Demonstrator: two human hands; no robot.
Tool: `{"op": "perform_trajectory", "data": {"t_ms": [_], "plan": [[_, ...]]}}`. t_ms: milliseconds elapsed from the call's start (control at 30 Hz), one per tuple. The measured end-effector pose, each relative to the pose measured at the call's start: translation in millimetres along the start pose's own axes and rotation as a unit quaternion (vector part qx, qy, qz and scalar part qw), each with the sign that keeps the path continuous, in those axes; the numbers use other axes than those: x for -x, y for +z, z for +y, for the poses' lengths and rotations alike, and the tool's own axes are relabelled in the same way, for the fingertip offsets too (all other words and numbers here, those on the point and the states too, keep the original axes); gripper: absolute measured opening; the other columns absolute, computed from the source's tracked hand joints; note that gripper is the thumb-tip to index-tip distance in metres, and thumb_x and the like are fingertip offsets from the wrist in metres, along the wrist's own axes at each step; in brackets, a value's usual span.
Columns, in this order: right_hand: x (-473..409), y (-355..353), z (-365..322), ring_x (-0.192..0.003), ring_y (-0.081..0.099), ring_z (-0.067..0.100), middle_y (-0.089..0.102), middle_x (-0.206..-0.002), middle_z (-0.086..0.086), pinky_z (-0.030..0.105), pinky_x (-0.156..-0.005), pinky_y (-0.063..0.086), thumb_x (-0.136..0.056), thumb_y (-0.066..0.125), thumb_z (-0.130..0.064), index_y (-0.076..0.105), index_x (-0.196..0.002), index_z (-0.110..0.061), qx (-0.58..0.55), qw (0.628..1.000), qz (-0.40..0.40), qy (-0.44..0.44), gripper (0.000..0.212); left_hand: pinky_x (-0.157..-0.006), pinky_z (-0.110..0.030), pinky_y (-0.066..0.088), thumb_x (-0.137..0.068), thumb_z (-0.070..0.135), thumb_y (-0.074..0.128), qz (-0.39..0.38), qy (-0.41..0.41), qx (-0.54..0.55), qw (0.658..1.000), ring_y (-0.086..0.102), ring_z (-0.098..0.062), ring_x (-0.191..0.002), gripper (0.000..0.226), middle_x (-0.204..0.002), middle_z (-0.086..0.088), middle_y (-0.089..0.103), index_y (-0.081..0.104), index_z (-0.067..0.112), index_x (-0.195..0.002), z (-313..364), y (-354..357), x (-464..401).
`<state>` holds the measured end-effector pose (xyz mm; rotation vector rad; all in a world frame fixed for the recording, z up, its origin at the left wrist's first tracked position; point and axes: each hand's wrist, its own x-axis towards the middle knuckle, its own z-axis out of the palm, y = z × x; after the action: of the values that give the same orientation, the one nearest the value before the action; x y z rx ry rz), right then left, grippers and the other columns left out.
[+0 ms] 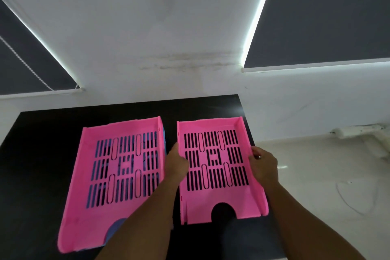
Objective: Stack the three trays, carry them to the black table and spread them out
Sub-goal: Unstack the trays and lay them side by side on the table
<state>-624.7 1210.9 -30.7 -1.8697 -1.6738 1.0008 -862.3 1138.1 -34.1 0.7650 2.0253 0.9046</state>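
Note:
Two pink slotted trays lie side by side on the black table (42,154). The right pink tray (219,198) sits flat, gripped on both long sides: my left hand (176,163) clasps its left wall and my right hand (262,163) its right wall. The left pink tray (88,175) rests on top of a blue tray (115,227), whose colour shows through the slots, at the front notch and along the right edge. My left forearm crosses the left stack's front right corner.
A white wall rises behind the table, with dark roller blinds (327,17) on both sides. To the right lies pale floor (316,175) with a thin white cable (348,202) and a white fitting near the wall.

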Motion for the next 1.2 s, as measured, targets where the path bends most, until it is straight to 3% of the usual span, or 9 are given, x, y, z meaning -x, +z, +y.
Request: {"op": "perform_trajectory", "data": {"t_ms": [233, 333, 500, 600, 700, 767, 900, 1067, 1200], "plan": [[9, 15, -38, -0.061, 0.061, 0.005, 0.073, -0.089, 0.007, 0.012, -0.049, 0.04, -0.096, 0.052, -0.008, 0.071, -0.094, -0.011, 0.012, 1.0, 0.022, -0.018, 0.018, -0.066, -0.007, 0.051, -0.093, -0.002, 0.054, 0.003, 0.072, 0.011, 0.997, 0.062, 0.004, -0.091, 0.051, -0.136, -0.005, 0.061, 0.049, 0.014, -0.142, 13, -32, 8], [19, 37, -67, -0.06, 0.053, -0.003, 0.068, -0.088, 0.003, 0.006, -0.043, 0.038, -0.098, 0.055, -0.011, 0.071, -0.109, -0.008, -0.005, 0.999, 0.005, -0.046, 0.02, -0.101, -0.021, 0.04, -0.095, 0.002, 0.052, 0.034, 0.083, 0.008, 0.996, 0.052, -0.017, -0.132, 0.054, -0.151, -0.008, 0.049, 0.043, 0.012, -0.148, 19, -64, 13], [48, 92, -109, -0.094, 0.067, 0.023, 0.071, -0.104, 0.01, 0.017, -0.075, 0.048, -0.097, 0.058, -0.013, 0.069, -0.113, -0.001, -0.035, 0.992, -0.084, -0.091, 0.022, -0.104, -0.027, 0.046, -0.095, 0.005, 0.051, 0.125, 0.101, -0.033, 0.986, 0.058, -0.018, -0.123, 0.047, -0.142, -0.007, 0.058, 0.052, 0.011, -0.141, -6, -134, 23], [74, 127, -121, -0.118, 0.062, 0.03, 0.067, -0.127, 0.015, 0.038, -0.101, 0.048, -0.097, 0.061, -0.02, 0.063, -0.129, -0.001, -0.057, 0.985, -0.129, -0.101, 0.037, -0.054, 0.005, 0.041, -0.096, 0.004, 0.053, 0.166, 0.083, -0.017, 0.983, 0.06, 0.012, -0.069, 0.045, -0.131, -0.003, 0.064, 0.052, 0.011, -0.141, -29, -171, 25], [101, 157, -116, -0.127, 0.056, 0.026, 0.059, -0.14, 0.012, 0.038, -0.108, 0.043, -0.098, 0.059, -0.029, 0.054, -0.141, -0.009, -0.066, 0.982, -0.158, -0.08, 0.047, -0.035, -0.008, 0.038, -0.096, 0.005, 0.052, 0.184, 0.062, -0.009, 0.981, 0.053, 0.004, -0.039, 0.046, -0.086, 0.014, 0.063, 0.051, 0.016, -0.141, -54, -200, 29], [116, 170, -110, -0.127, 0.056, 0.026, 0.058, -0.141, 0.012, 0.039, -0.108, 0.043, -0.101, 0.054, -0.031, 0.053, -0.142, -0.011, -0.063, 0.983, -0.154, -0.073, 0.047, -0.041, -0.014, 0.045, -0.096, 0.005, 0.051, 0.198, 0.038, -0.02, 0.979, 0.056, -0.002, -0.048, 0.046, -0.089, 0.009, 0.062, 0.05, 0.016, -0.141, -71, -217, 34], [127, 179, -110, -0.125, 0.059, 0.027, 0.061, -0.139, 0.013, 0.044, -0.109, 0.046, -0.102, 0.053, -0.026, 0.053, -0.142, -0.01, -0.082, 0.987, -0.128, -0.056, 0.044, -0.085, -0.043, 0.059, -0.095, 0.004, 0.05, 0.183, -0.015, -0.051, 0.982, 0.062, -0.028, -0.117, 0.055, -0.153, -0.015, 0.04, 0.035, 0.015, -0.147, -105, -236, 44], [132, 179, -116, -0.107, 0.064, 0.022, 0.065, -0.127, 0.011, 0.031, -0.087, 0.057, -0.099, 0.055, -0.018, 0.058, -0.138, -0.011, -0.058, 0.986, -0.129, -0.085, 0.039, -0.051, -0.026, 0.056, -0.098, 0.01, 0.047, 0.141, -0.048, -0.005, 0.989, 0.07, -0.012, -0.068, 0.022, -0.09, -0.002, 0.069, 0.056, 0.019, -0.116, -130, -240, 48], [135, 187, -123, -0.085, 0.06, 0.01, 0.064, -0.113, 0.015, 0.018, -0.073, 0.052, -0.1, 0.053, -0.01, 0.065, -0.123, -0.004, -0.028, 0.992, -0.086, -0.087, 0.027, -0.054, -0.024, 0.053, -0.1, 0.016, 0.046, 0.103, -0.036, 0.028, 0.994, 0.073, -0.015, -0.07, 0.016, -0.085, -0.004, 0.072, 0.061, 0.019, -0.103, -132, -252, 49]]}}
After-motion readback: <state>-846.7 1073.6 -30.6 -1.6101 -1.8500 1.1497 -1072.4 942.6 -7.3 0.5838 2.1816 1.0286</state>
